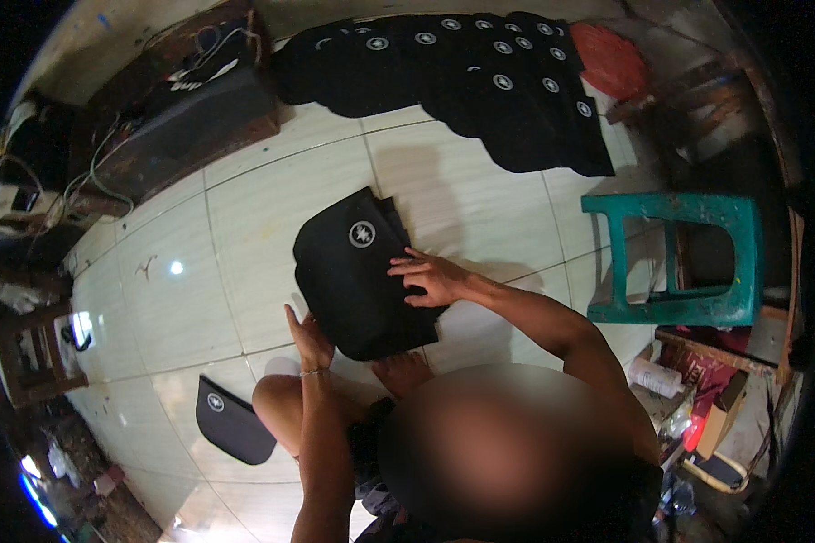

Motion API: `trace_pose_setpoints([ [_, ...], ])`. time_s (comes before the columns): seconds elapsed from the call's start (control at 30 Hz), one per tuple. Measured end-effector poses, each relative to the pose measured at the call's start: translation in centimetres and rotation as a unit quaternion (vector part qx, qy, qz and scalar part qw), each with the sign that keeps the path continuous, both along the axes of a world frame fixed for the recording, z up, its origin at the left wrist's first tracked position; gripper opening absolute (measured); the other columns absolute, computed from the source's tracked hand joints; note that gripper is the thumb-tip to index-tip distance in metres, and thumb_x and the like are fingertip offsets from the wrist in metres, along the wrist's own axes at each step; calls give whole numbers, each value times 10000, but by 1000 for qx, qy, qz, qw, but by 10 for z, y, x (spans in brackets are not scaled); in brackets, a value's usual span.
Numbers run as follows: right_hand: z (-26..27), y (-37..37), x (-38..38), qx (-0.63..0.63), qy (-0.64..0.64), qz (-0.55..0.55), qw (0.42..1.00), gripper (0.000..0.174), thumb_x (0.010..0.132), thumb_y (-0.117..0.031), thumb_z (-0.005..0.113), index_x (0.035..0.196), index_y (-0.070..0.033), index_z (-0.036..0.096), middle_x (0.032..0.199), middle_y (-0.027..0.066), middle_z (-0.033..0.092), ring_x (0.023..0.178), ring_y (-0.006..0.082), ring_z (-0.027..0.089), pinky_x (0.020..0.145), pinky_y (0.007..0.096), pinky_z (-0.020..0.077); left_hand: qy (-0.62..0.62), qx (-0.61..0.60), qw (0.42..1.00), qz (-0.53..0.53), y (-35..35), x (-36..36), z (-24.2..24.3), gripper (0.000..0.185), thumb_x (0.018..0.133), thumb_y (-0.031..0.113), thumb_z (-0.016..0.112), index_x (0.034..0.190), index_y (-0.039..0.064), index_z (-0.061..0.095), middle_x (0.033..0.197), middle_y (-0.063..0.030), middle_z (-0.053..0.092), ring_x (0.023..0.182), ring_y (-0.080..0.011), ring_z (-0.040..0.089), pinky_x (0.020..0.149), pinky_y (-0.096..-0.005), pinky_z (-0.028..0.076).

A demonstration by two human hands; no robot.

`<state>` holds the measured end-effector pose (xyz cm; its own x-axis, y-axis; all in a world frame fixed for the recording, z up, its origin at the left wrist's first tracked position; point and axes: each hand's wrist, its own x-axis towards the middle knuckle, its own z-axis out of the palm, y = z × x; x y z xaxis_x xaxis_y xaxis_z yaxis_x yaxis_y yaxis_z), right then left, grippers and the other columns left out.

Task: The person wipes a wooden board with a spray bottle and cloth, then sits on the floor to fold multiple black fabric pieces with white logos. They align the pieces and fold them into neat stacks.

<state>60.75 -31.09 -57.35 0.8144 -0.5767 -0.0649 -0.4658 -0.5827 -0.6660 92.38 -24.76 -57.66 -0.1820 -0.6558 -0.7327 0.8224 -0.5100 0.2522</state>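
Observation:
Before me on the tiled floor is a stack of black flat pieces (353,292) with rounded corners, their edges slightly out of line. The top piece bears a round white printed emblem (362,235). My right hand (435,277) lies over the stack's right side, fingers spread across the surface. At the lower left edge is my left hand (314,345), thumb raised and apart; its fingers are partly hidden by the stack, so a grip cannot be made out. One more black piece (234,421) with the same kind of emblem lies by my knee.
Many overlapping black pieces (448,88) with emblems cover the floor at the far side, beside a red round object (611,61). A green plastic stool (679,258) stands at right, above a cluttered shelf with a white bottle (655,377). A dark bench with cables (183,115) is at upper left.

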Motion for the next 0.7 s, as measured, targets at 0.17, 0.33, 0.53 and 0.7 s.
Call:
trace_pose_setpoints([
  [0.17,-1,16,4,-46,-66,-34,996,246,821,-225,727,944,-29,643,1358,131,554,1341,293,460,1160,492,298,-331,-95,932,-109,5,-22,-7,347,956,156,627,1248,-20,565,1215,-139,637,1065,-243,621,941,-369,500],
  [0.33,-4,-26,-24,-26,-78,-235,969,451,813,-173,713,1209,-4,578,1384,185,510,1303,336,469,1134,473,329,-381,-66,919,-81,9,-29,-12,289,887,21,679,1161,-39,607,1105,-104,678,940,-190,639,844,-308,514],
  [0.53,-4,-155,-145,-170,254,-499,811,804,711,-270,815,1369,13,451,1423,276,398,1326,416,389,1111,519,321,-412,-72,906,-59,5,-34,-8,282,869,76,724,1109,-44,638,1048,-94,692,891,-171,629,825,-308,509],
  [0.7,5,-206,-162,-60,269,-533,800,584,804,-334,749,1247,-2,565,1321,262,522,1250,405,500,1047,480,427,-464,-64,881,-66,6,-37,-8,285,859,133,751,1067,-40,662,1006,-90,700,873,-159,622,804,-298,500],
])
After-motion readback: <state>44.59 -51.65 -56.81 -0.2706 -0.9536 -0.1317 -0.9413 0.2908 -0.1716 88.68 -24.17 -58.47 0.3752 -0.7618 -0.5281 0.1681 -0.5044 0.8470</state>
